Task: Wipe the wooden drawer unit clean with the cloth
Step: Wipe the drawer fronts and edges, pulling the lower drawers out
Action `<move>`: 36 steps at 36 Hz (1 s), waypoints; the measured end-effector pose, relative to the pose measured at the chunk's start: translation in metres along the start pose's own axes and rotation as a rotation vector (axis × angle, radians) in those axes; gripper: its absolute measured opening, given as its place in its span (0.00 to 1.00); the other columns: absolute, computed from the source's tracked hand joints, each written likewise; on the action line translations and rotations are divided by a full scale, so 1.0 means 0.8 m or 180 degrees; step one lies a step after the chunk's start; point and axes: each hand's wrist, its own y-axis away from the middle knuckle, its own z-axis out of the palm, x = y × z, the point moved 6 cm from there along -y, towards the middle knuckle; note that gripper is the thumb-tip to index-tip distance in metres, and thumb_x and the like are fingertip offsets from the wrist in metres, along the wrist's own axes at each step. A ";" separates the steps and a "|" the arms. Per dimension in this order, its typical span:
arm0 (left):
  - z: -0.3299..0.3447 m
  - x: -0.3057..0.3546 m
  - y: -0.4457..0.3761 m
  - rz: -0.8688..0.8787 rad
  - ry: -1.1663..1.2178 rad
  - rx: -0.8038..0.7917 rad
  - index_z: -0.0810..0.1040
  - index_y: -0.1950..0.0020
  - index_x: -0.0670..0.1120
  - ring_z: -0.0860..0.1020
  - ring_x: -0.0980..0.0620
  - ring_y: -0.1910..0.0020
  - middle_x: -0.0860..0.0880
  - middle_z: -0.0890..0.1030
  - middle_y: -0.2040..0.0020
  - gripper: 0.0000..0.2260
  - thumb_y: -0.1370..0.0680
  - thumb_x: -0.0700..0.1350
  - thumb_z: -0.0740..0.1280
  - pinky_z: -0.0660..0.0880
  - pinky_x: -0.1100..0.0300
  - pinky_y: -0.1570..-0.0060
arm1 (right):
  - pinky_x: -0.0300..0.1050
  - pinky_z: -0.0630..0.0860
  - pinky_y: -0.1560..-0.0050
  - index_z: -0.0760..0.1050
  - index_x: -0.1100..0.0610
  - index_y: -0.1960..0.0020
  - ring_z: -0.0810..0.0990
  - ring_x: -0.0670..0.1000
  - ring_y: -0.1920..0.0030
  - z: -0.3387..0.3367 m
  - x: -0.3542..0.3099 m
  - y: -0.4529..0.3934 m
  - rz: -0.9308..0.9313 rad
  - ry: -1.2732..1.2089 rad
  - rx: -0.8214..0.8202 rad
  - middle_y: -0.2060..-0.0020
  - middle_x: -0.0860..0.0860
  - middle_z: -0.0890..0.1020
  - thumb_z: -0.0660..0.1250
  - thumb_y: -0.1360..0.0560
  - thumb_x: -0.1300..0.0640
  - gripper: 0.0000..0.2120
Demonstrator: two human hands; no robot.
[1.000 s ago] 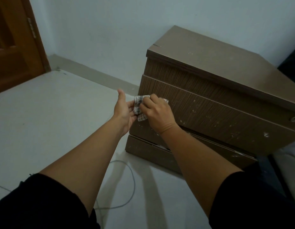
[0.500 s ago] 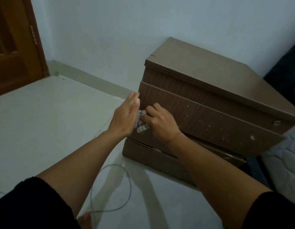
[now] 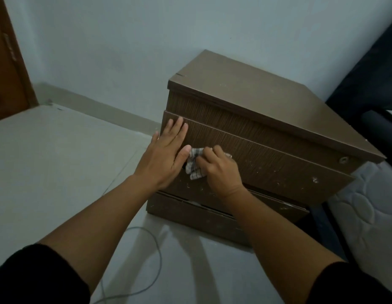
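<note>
A dark brown wooden drawer unit [image 3: 267, 137] with speckled fronts stands on a pale floor [image 3: 48, 161] against a light wall. The right hand [image 3: 219, 170] is curled closed around a small crumpled checked cloth [image 3: 194, 164], pressing it against the left part of the upper drawer front. The left hand [image 3: 165, 155] lies flat with fingers spread against the drawer's left edge, holding nothing, its thumb touching the cloth. A thin grey cable [image 3: 156, 255] loops across the floor below

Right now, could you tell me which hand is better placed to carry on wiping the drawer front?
The right hand: it grips the checked cloth against the drawer front. The left hand lies flat, open, bracing the edge.
</note>
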 end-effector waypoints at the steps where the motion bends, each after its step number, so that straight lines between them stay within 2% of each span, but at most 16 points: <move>1: 0.001 0.000 0.000 -0.0017 -0.0011 -0.0016 0.48 0.21 0.48 0.39 0.61 0.25 0.52 0.45 0.20 0.34 0.24 0.62 0.37 0.41 0.56 0.25 | 0.41 0.71 0.75 0.77 0.57 0.61 0.75 0.53 0.61 0.006 -0.002 0.005 0.0008 0.0005 -0.0024 0.61 0.53 0.79 0.68 0.34 0.59 0.03; 4: 0.003 0.002 -0.001 -0.0090 -0.0010 -0.0067 0.47 0.21 0.48 0.40 0.58 0.23 0.52 0.44 0.20 0.30 0.21 0.58 0.42 0.40 0.56 0.25 | 0.41 0.69 0.77 0.78 0.56 0.63 0.76 0.53 0.62 0.017 -0.009 0.014 0.0078 -0.0019 -0.0146 0.63 0.52 0.79 0.60 0.32 0.58 0.08; 7: 0.005 0.004 0.000 -0.0135 -0.0001 -0.0138 0.46 0.21 0.48 0.40 0.56 0.22 0.52 0.42 0.21 0.27 0.18 0.55 0.46 0.41 0.55 0.25 | 0.39 0.68 0.78 0.79 0.56 0.66 0.78 0.53 0.65 0.026 -0.018 0.016 0.0098 -0.0013 -0.0453 0.65 0.51 0.79 0.59 0.34 0.58 0.10; 8: 0.005 0.004 0.001 -0.0142 -0.0009 -0.0168 0.46 0.21 0.48 0.40 0.56 0.22 0.53 0.42 0.21 0.26 0.17 0.54 0.47 0.41 0.55 0.25 | 0.39 0.68 0.79 0.80 0.56 0.67 0.78 0.53 0.65 0.028 -0.020 0.017 0.0102 -0.0010 -0.0536 0.66 0.51 0.79 0.61 0.34 0.58 0.09; 10: 0.003 0.002 0.003 -0.0146 -0.0029 -0.0223 0.46 0.21 0.49 0.41 0.56 0.22 0.53 0.42 0.21 0.26 0.17 0.54 0.47 0.42 0.55 0.24 | 0.38 0.68 0.79 0.81 0.56 0.68 0.79 0.53 0.65 0.028 -0.023 0.017 0.0117 -0.0116 -0.0771 0.67 0.51 0.79 0.72 0.39 0.59 0.01; 12: -0.002 0.001 0.004 -0.0119 -0.0068 -0.0228 0.47 0.21 0.49 0.41 0.56 0.22 0.53 0.44 0.21 0.26 0.17 0.54 0.47 0.43 0.54 0.24 | 0.38 0.69 0.80 0.81 0.56 0.66 0.78 0.54 0.65 0.024 -0.024 0.018 0.0068 -0.0335 -0.0828 0.66 0.52 0.78 0.80 0.46 0.59 0.11; 15: -0.009 0.001 0.005 -0.0058 -0.0162 -0.0172 0.48 0.21 0.48 0.42 0.56 0.22 0.52 0.45 0.20 0.26 0.17 0.55 0.47 0.43 0.53 0.24 | 0.39 0.70 0.79 0.80 0.56 0.61 0.72 0.53 0.58 0.005 -0.019 0.018 -0.0015 -0.0519 -0.0565 0.62 0.53 0.78 0.78 0.42 0.59 0.12; 18: -0.012 0.008 0.001 -0.0018 -0.0236 -0.0130 0.48 0.21 0.47 0.41 0.56 0.22 0.52 0.45 0.20 0.27 0.18 0.55 0.46 0.43 0.54 0.25 | 0.40 0.71 0.74 0.78 0.57 0.57 0.68 0.52 0.57 -0.025 -0.004 0.014 -0.0076 -0.0381 -0.0203 0.59 0.54 0.78 0.75 0.36 0.59 0.10; 21: -0.009 0.022 -0.006 0.0099 -0.0293 -0.0091 0.47 0.21 0.47 0.40 0.58 0.24 0.53 0.44 0.20 0.29 0.20 0.57 0.44 0.42 0.56 0.26 | 0.43 0.72 0.71 0.78 0.58 0.55 0.72 0.53 0.59 -0.056 0.017 0.005 -0.0039 -0.0120 0.0167 0.59 0.55 0.79 0.72 0.33 0.58 0.08; 23: -0.002 0.032 -0.009 0.0123 -0.0253 -0.0110 0.47 0.21 0.48 0.40 0.58 0.24 0.52 0.44 0.20 0.27 0.18 0.55 0.46 0.42 0.55 0.26 | 0.44 0.73 0.70 0.78 0.58 0.56 0.75 0.54 0.62 -0.069 0.035 0.002 0.0085 0.0057 0.0328 0.60 0.55 0.80 0.70 0.32 0.58 0.06; 28: 0.011 0.053 -0.014 0.0167 -0.0228 -0.0035 0.47 0.21 0.47 0.40 0.54 0.22 0.51 0.46 0.20 0.25 0.16 0.51 0.49 0.41 0.53 0.25 | 0.42 0.71 0.75 0.79 0.58 0.60 0.77 0.54 0.63 -0.062 0.070 0.018 0.0509 0.0292 0.0173 0.63 0.54 0.79 0.67 0.32 0.62 0.03; 31: 0.018 0.063 -0.019 0.0221 -0.0280 -0.0059 0.47 0.21 0.47 0.40 0.53 0.22 0.52 0.46 0.20 0.25 0.17 0.51 0.49 0.40 0.53 0.25 | 0.41 0.71 0.75 0.79 0.57 0.61 0.77 0.53 0.64 -0.047 0.067 0.034 0.0485 0.0235 0.0156 0.63 0.53 0.79 0.62 0.30 0.62 0.07; 36: 0.024 0.067 -0.023 0.0270 -0.0228 0.0045 0.47 0.21 0.47 0.41 0.53 0.22 0.52 0.47 0.20 0.25 0.17 0.49 0.51 0.40 0.54 0.25 | 0.42 0.70 0.76 0.79 0.57 0.61 0.77 0.54 0.64 -0.024 0.055 0.055 0.0489 0.0194 0.0155 0.64 0.53 0.80 0.63 0.28 0.61 0.07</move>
